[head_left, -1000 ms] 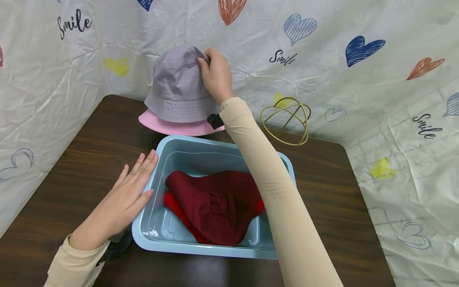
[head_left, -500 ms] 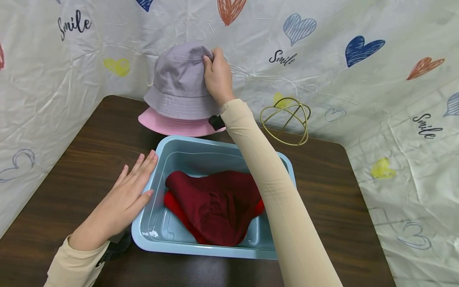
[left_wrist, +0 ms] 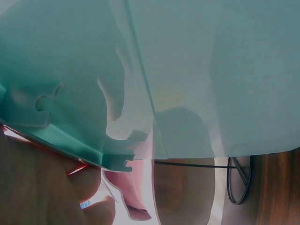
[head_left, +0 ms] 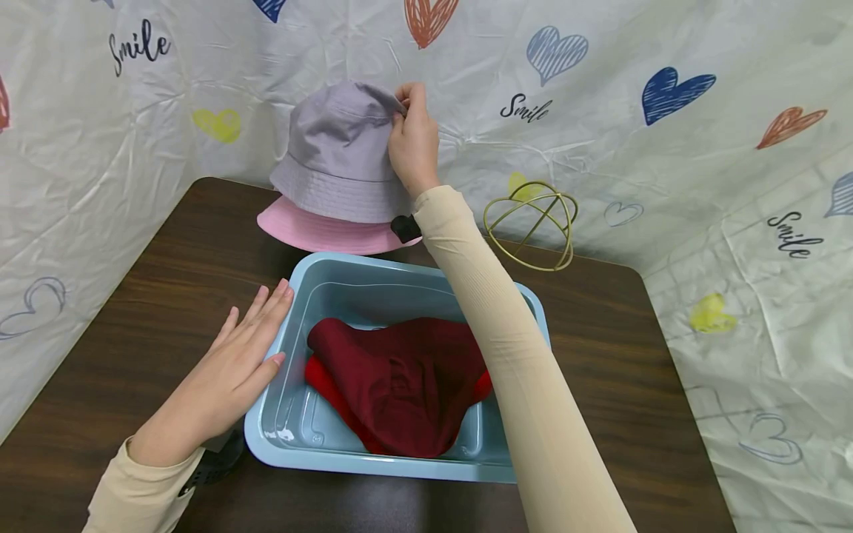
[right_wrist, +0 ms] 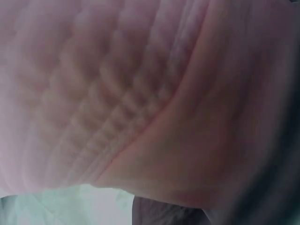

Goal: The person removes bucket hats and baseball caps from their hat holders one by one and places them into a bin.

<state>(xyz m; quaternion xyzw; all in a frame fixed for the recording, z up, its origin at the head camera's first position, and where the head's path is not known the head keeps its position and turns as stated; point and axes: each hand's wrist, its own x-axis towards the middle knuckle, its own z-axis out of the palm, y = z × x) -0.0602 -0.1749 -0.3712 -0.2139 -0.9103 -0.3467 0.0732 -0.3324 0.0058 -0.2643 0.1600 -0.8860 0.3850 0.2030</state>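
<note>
At the back of the table, my right hand (head_left: 415, 144) pinches the upper right side of a lavender bucket hat (head_left: 340, 148). Its brim overlaps a pink bucket hat (head_left: 326, 231), whose crown is hidden. My left hand (head_left: 220, 374) lies with straight fingers along the left rim of a light blue plastic bin (head_left: 303, 463). Inside the bin lies a dark red hat (head_left: 400, 377) over a brighter red piece (head_left: 333, 392) that shows at its edges. The left wrist view is mostly the bin's wall (left_wrist: 187, 70). The right wrist view is blurred, with pink ribbed fabric (right_wrist: 93, 93) close up.
A gold wire stand (head_left: 533, 226) with curved hoops stands at the back right, beside my right forearm. The dark wooden table (head_left: 600, 355) ends at a white curtain (head_left: 720, 192) printed with hearts and "Smile". My right forearm crosses over the bin's right side.
My right hand has moved slightly right and up, pulling the lavender hat with it. More of the pink brim shows below. The left hand and bin stay put.
</note>
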